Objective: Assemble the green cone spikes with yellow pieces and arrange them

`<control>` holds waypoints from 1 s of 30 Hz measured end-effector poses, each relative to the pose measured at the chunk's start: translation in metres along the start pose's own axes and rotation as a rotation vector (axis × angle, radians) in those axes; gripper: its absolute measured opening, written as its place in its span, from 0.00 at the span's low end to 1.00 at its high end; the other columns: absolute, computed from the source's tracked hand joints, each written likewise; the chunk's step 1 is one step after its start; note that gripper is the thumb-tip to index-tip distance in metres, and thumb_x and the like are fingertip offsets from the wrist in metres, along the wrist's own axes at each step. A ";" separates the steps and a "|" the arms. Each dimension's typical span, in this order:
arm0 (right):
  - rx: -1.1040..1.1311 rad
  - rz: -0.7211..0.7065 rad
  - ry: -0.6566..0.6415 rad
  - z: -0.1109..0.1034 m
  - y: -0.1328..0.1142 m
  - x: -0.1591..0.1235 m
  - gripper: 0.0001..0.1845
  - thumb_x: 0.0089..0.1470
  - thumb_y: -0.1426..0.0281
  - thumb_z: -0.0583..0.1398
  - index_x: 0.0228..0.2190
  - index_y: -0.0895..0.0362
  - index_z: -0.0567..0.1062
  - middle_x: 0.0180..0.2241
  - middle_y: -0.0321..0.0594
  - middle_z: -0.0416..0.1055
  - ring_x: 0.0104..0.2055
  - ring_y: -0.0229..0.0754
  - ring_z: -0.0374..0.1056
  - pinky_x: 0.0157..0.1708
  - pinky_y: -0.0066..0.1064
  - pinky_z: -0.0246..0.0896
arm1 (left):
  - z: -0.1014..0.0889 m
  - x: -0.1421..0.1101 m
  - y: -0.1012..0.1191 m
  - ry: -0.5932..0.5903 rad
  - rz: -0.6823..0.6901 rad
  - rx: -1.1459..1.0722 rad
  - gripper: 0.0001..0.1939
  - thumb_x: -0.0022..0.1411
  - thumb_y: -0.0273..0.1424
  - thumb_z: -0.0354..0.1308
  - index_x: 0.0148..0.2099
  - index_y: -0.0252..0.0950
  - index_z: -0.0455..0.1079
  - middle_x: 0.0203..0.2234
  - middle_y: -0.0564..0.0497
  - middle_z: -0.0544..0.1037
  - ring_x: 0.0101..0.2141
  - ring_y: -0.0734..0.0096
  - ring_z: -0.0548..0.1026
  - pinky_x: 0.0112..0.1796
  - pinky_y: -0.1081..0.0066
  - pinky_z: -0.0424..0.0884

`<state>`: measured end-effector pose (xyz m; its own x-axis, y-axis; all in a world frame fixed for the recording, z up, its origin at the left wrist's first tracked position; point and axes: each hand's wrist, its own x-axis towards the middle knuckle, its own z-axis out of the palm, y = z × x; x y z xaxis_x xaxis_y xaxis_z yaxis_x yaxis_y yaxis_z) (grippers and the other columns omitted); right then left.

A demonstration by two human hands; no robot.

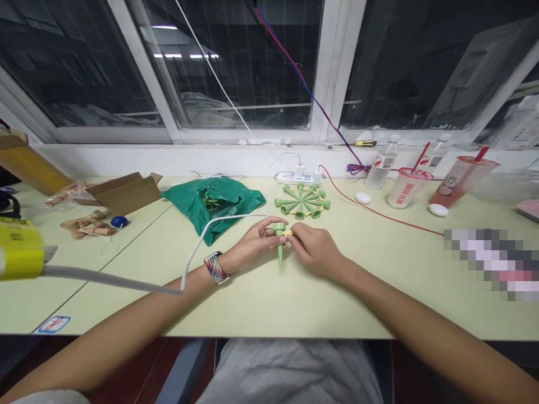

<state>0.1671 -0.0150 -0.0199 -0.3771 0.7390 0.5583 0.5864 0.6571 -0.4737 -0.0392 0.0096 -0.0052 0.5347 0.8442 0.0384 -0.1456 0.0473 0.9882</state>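
My left hand [256, 241] is closed around a green plant watering spike [280, 255], held point down just above the table. A small yellow valve [287, 233] sticks out from the spike's right side, below its round cap. The fingers of my right hand [314, 247] pinch the valve's outer end, partly covering it. Beyond my hands, several similar green spikes [300, 193] lie in a ring with their points together, with yellow valves among them. An open green plastic bag [236, 196] lies to the left, more green pieces showing inside it.
A white cable [126, 282] crosses above my left forearm. A power strip [297, 178] lies by the wall. At right stand drink cups [407, 188], plastic bottles [382, 163] and white egg-shaped objects [362, 198]. Wooden pieces [86, 224] and a cardboard box [122, 192] are at left.
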 end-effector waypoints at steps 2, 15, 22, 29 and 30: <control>-0.072 -0.056 -0.007 -0.002 -0.001 -0.001 0.09 0.67 0.67 0.52 0.32 0.54 0.66 0.30 0.38 0.70 0.26 0.39 0.60 0.28 0.32 0.46 | -0.002 0.000 -0.001 -0.037 -0.059 -0.054 0.24 0.56 0.32 0.73 0.54 0.41 0.73 0.25 0.56 0.72 0.34 0.68 0.78 0.41 0.68 0.73; 0.685 0.388 -0.118 0.012 -0.005 0.002 0.24 0.69 0.55 0.49 0.23 0.52 0.55 0.19 0.28 0.49 0.20 0.35 0.46 0.23 0.30 0.44 | 0.007 -0.005 0.012 0.067 0.171 0.339 0.21 0.58 0.33 0.71 0.52 0.38 0.71 0.28 0.54 0.74 0.28 0.75 0.72 0.30 0.75 0.65; 0.198 0.024 -0.018 0.001 -0.006 0.001 0.19 0.70 0.63 0.49 0.28 0.55 0.64 0.26 0.36 0.67 0.28 0.38 0.59 0.31 0.31 0.49 | 0.002 -0.004 0.005 -0.163 -0.092 -0.144 0.20 0.61 0.29 0.69 0.53 0.37 0.70 0.34 0.50 0.78 0.32 0.71 0.79 0.39 0.69 0.75; -0.150 -0.231 0.044 0.000 0.006 0.001 0.15 0.70 0.67 0.48 0.30 0.55 0.64 0.27 0.37 0.65 0.25 0.38 0.53 0.28 0.33 0.44 | 0.003 -0.003 0.004 -0.161 -0.157 -0.162 0.20 0.58 0.29 0.71 0.51 0.37 0.70 0.31 0.52 0.77 0.31 0.71 0.79 0.39 0.69 0.75; -0.109 -0.210 0.062 0.003 0.005 0.002 0.15 0.70 0.66 0.49 0.29 0.54 0.63 0.26 0.36 0.64 0.25 0.38 0.52 0.28 0.33 0.44 | 0.004 -0.004 0.006 -0.143 -0.105 -0.064 0.22 0.59 0.30 0.71 0.54 0.38 0.69 0.29 0.53 0.76 0.31 0.69 0.79 0.39 0.68 0.75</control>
<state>0.1678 -0.0098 -0.0233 -0.4563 0.5755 0.6787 0.5752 0.7727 -0.2685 -0.0385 0.0045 0.0012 0.6621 0.7484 -0.0394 -0.1327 0.1688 0.9767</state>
